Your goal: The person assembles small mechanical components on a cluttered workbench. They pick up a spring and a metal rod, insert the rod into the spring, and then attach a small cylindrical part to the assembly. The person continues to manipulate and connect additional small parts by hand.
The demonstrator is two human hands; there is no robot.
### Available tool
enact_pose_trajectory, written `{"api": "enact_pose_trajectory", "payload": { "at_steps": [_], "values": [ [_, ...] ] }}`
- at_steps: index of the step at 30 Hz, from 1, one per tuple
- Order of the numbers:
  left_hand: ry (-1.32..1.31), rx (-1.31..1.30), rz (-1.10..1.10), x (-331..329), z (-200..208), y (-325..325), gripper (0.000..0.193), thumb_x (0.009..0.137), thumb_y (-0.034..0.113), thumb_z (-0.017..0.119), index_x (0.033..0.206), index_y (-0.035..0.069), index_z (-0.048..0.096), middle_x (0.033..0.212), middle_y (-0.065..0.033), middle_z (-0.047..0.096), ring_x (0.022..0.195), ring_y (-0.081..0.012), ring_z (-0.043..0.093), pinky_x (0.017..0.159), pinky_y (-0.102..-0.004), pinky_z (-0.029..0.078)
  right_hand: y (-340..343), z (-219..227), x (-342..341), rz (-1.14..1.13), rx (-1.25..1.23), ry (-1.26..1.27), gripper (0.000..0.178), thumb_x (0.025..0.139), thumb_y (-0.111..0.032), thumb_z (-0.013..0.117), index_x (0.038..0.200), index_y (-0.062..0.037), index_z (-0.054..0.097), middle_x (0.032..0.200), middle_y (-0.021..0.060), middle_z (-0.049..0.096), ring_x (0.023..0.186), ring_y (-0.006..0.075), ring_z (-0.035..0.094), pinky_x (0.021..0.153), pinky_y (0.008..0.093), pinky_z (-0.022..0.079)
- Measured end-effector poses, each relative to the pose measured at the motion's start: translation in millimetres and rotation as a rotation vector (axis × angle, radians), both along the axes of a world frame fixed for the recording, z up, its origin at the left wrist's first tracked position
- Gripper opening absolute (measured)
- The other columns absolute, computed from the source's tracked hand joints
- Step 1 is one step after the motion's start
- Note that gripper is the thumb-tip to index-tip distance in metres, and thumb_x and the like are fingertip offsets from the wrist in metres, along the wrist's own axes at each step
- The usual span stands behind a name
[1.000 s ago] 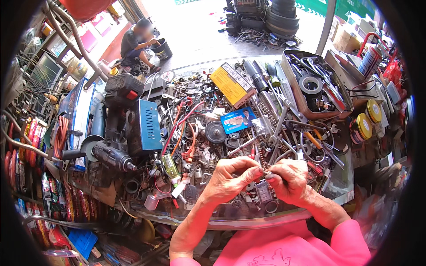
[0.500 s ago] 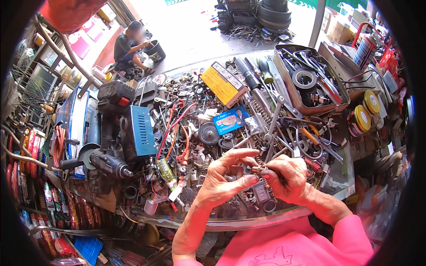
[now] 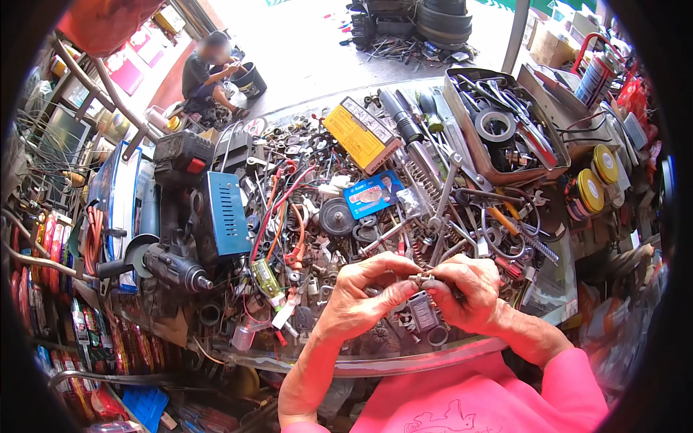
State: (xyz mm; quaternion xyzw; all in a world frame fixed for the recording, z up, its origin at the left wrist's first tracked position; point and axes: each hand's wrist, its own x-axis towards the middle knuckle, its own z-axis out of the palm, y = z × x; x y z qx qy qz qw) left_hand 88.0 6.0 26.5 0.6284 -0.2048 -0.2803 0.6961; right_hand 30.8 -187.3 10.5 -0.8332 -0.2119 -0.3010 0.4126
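Note:
A small metal fitting is pinched between my two hands, above the near edge of a cluttered workbench. My left hand grips it from the left with thumb and forefinger. From the right, my right hand closes on its other end with thumb and bent fingers. Its exact kind is too small to tell, and the fingertips cover part of it. Just below the hands lie a small grey rectangular metal piece and a dark ring.
Loose metal parts cover the bench. A cordless impact wrench and blue metal box stand left. Beyond my hands lie a yellow box and blue card. A tool tray sits back right. A person crouches beyond, beside a bucket.
My left forefinger and thumb have closed in on the metal fitting, which my right hand was holding. The crouching person's hands have risen a little.

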Motion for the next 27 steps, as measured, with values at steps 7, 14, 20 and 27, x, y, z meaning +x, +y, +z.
{"api": "enact_pose_trajectory", "payload": {
  "at_steps": [7,14,20,27],
  "values": [
    [0.150,-0.017,0.034,0.4,5.0,-0.1,0.020,0.095,0.017,0.062,0.109,0.003,0.065,0.087,-0.0013,0.067,0.069,-0.0032,0.055,0.058,-0.0197,0.045,1.2,-0.1,-0.8,-0.001,-0.005,0.011,0.016,0.082,-0.008,0.072,0.093,-0.0014,0.063,0.067,0.0064,0.061,0.050,0.0195,0.056,0.044,0.0301,0.040],
    [0.216,-0.046,-0.044,8.7,-6.6,10.3,0.018,0.094,0.013,0.064,0.108,0.001,0.063,0.087,-0.0015,0.065,0.078,-0.0028,0.060,0.066,-0.0190,0.047,2.8,3.5,-0.7,0.042,0.003,0.010,0.019,0.079,-0.005,0.073,0.094,-0.0014,0.062,0.068,0.0076,0.061,0.049,0.0206,0.056,0.043,0.0315,0.043],
    [0.100,-0.011,-0.032,-0.3,4.2,0.0,0.024,0.089,0.011,0.069,0.111,0.002,0.062,0.090,0.0001,0.064,0.077,-0.0016,0.057,0.065,-0.0183,0.046,1.1,0.7,0.4,0.004,0.020,0.002,0.019,0.078,-0.005,0.074,0.094,-0.0015,0.062,0.069,0.0073,0.061,0.050,0.0208,0.057,0.043,0.0314,0.043],
    [0.121,-0.017,0.019,-1.7,-8.2,-0.9,0.029,0.100,0.029,0.055,0.101,0.003,0.067,0.071,0.0013,0.063,0.050,-0.0008,0.046,0.044,-0.0182,0.035,2.4,1.7,0.0,0.029,0.025,0.008,0.019,0.079,-0.004,0.074,0.094,-0.0006,0.062,0.069,0.0071,0.061,0.050,0.0197,0.056,0.043,0.0308,0.043]
  ]
}}
